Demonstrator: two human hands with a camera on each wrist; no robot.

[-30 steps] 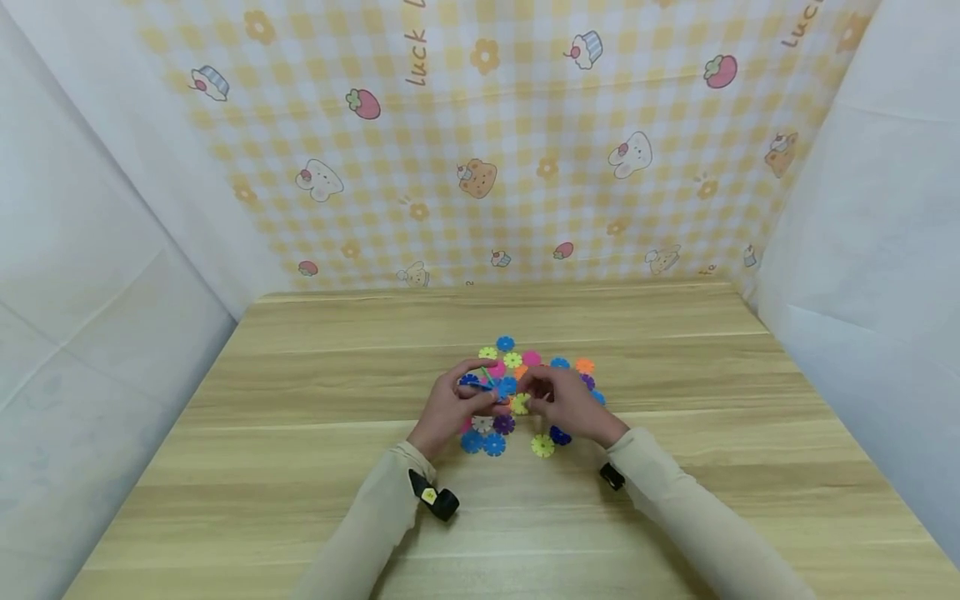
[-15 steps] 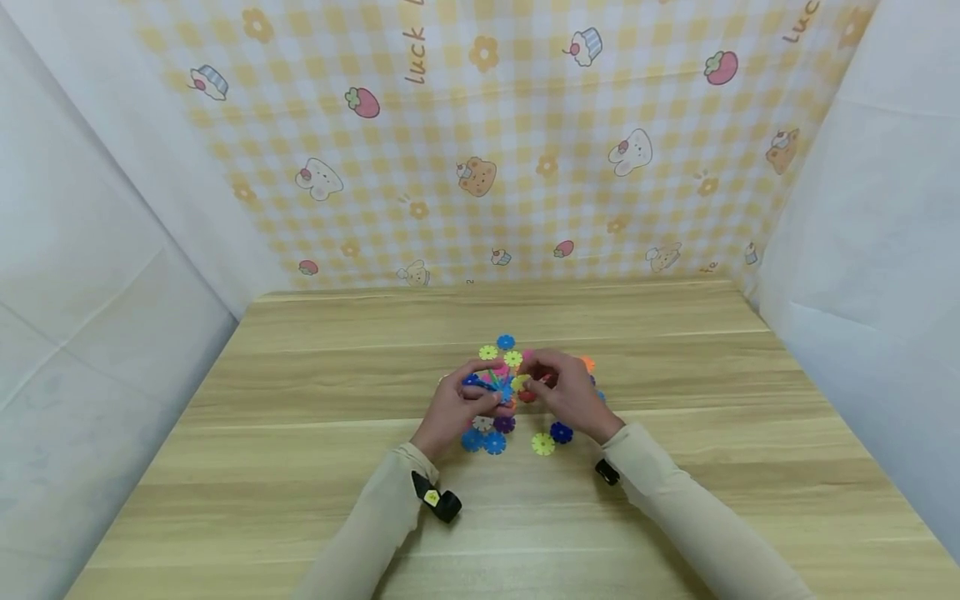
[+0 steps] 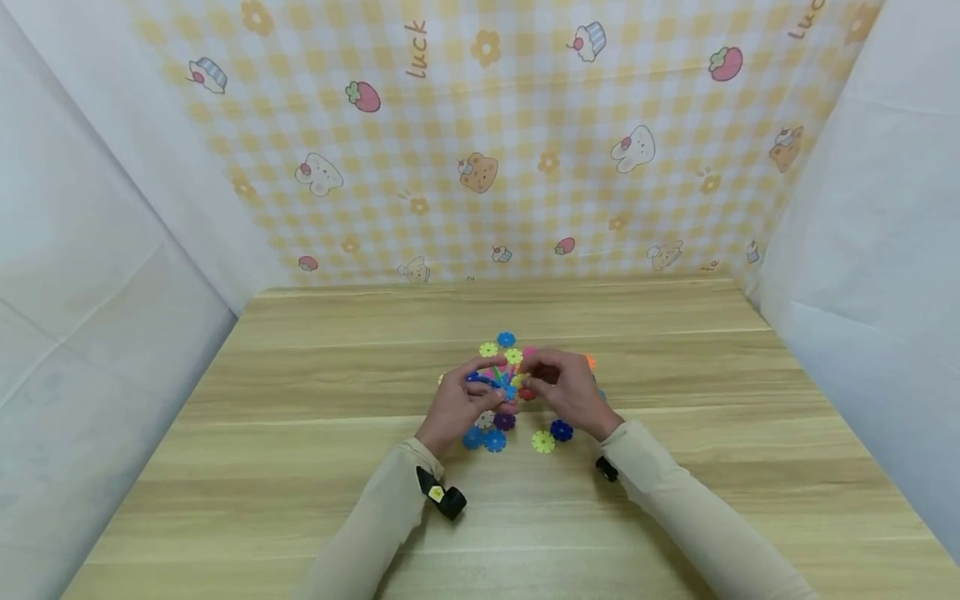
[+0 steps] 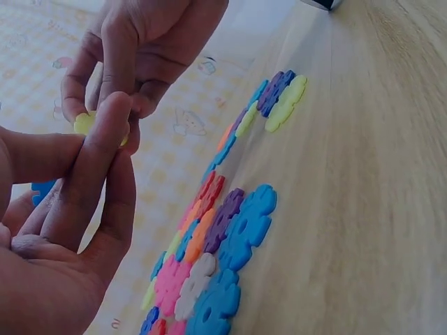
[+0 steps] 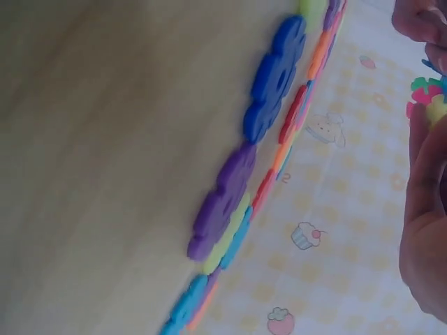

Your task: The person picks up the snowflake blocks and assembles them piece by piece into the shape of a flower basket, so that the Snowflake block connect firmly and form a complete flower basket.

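Over a spread of flower-shaped plastic discs, my left hand (image 3: 461,404) grips a small cluster of joined discs, in which blue, green and pink pieces show. A blue disc (image 3: 511,392) of this cluster faces up near the left thumb. My right hand (image 3: 567,393) pinches a yellow disc (image 4: 84,123) between thumb and fingers, right at the cluster's right side. In the right wrist view, the yellow disc (image 5: 437,110) overlaps a pink disc (image 5: 423,95) of the cluster. Fingers hide most of the join between them.
Loose discs lie flat on the wooden table (image 3: 300,467): two light blue ones (image 3: 494,440) near the left hand, a yellow disc (image 3: 543,442) and a dark blue disc (image 3: 562,430) below the right. Several more lie behind the hands. A checked cloth (image 3: 450,125) hangs behind the table.
The right hand has moved slightly up and away with the yellow disc, bringing it against the cluster's side. The left hand has tilted the cluster a little and barely shifted.
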